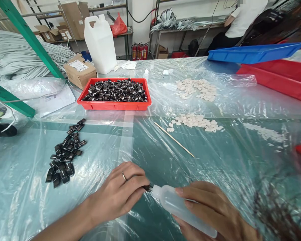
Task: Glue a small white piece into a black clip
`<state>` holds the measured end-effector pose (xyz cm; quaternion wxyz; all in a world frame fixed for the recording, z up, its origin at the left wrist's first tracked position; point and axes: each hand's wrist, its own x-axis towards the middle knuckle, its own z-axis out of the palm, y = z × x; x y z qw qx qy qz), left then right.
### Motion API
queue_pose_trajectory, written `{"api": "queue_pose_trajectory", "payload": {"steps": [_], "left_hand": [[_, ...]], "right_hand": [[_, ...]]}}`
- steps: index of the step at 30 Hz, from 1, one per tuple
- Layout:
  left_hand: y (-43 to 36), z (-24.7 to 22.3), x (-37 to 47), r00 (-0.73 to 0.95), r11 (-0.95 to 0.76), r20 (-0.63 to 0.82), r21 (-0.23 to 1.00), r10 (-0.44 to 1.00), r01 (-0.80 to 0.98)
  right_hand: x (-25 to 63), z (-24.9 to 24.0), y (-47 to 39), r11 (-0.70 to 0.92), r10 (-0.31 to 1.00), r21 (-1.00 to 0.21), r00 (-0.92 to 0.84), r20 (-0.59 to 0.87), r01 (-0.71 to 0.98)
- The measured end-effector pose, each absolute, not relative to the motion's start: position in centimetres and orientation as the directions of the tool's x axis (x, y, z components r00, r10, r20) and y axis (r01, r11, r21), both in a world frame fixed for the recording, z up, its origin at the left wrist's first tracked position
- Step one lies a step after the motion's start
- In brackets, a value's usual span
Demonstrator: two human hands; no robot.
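— What is in the hands?

— The right hand (215, 214) is closed around a small squeeze bottle (180, 209), low in the middle of the view, just above the table. Its tip touches a small black piece (147, 188) that the left hand (120, 192) pinches between the fingertips. The piece is mostly hidden by the fingers, so I think it is the same kind as the other black pieces, but I cannot be sure.

— And around them?

— To the left lies a loose pile of black pieces (65, 155) on the plastic sheet (102, 147). Farther back stands a red tray (114, 105) full of them. A thin wooden stick (174, 139) lies near the middle, and beyond it are two heaps of small white parts (194, 121).

— How far is the work?

— Judging by the full tray and the pile, many pieces wait for the bottle. Which pieces are finished, I cannot tell.

— Anything else?

— A white jug (100, 45) and a cardboard box (79, 71) behind the tray; blue and red trays (256, 53) on the right; a person in white (243, 20) far behind.
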<state>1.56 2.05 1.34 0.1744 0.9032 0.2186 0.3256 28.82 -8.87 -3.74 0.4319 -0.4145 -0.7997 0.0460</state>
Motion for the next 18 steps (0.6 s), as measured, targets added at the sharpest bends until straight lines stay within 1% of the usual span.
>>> {"api": "queue_pose_trajectory", "payload": {"steps": [6, 13, 16, 18], "left_hand": [[2.1, 1.1, 1.5, 0.701, -0.858, 0.515, 0.423, 0.492, 0.292], [2.1, 1.1, 1.5, 0.705, -0.857, 0.510, 0.426, 0.493, 0.290], [2.1, 1.1, 1.5, 0.702, -0.858, 0.515, 0.421, 0.492, 0.292], [2.0, 1.1, 1.5, 0.703, -0.860, 0.517, 0.419, 0.489, 0.290]], "right_hand": [[28.8, -4.0, -9.1, 0.654, 0.663, -0.399, -0.232, 0.712, 0.643], [28.0, -0.9, -7.6, 0.661, 0.602, -0.319, -0.225, 0.766, 0.679], [27.9, -0.8, -7.4, 0.666, 0.607, -0.318, -0.242, 0.757, 0.675], [28.1, -1.3, -7.5, 0.668, 0.617, -0.344, -0.234, 0.751, 0.660]]}}
